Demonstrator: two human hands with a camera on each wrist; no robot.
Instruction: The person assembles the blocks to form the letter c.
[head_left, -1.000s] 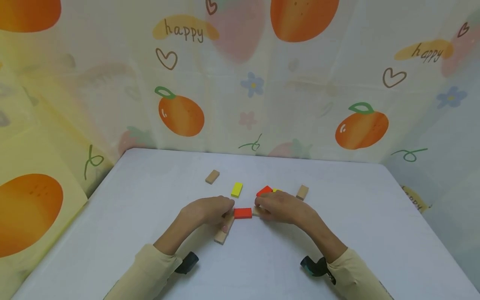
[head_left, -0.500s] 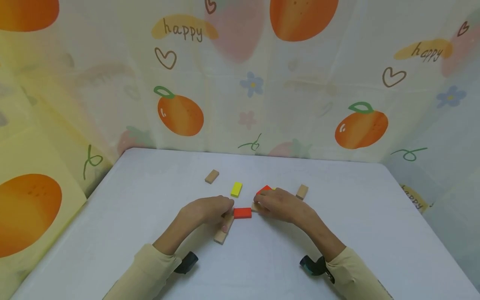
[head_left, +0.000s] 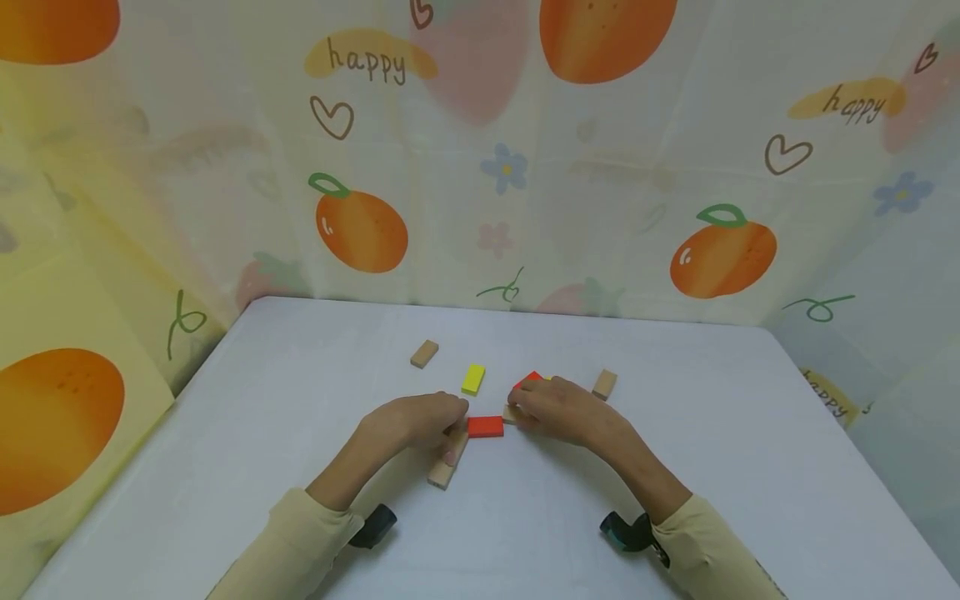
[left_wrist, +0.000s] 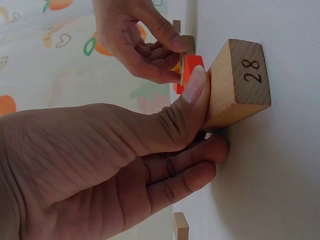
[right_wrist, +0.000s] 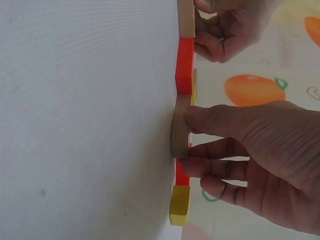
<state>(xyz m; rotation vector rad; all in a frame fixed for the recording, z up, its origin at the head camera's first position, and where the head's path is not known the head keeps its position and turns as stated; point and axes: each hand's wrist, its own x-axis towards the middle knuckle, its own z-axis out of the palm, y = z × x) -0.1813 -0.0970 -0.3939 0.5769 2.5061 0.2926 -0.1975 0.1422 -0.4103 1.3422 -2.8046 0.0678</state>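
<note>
My left hand (head_left: 420, 421) pinches a plain wooden block (head_left: 444, 468) between thumb and fingers, low at the white table. In the left wrist view the end of this wooden block shows the number 28 (left_wrist: 250, 72). A red block (head_left: 486, 427) lies at its far end, between the two hands. On the other side of the red block, my right hand (head_left: 566, 412) pinches another wooden block (right_wrist: 181, 125) by thumb and fingertips. In the right wrist view these blocks run end to end in a line. The hand mostly covers that second wooden block in the head view.
Beyond the right hand lie another red block (head_left: 529, 380) and a yellow block (right_wrist: 180, 205). A yellow block (head_left: 473, 379) and a wooden block (head_left: 424, 353) lie farther back, with one more wooden block (head_left: 604, 384) to the right. A patterned cloth (head_left: 450, 208) hangs behind the table (head_left: 675, 467).
My right hand and its wooden block have shifted very slightly left and away from me, then stayed put. The left hand has held still.
</note>
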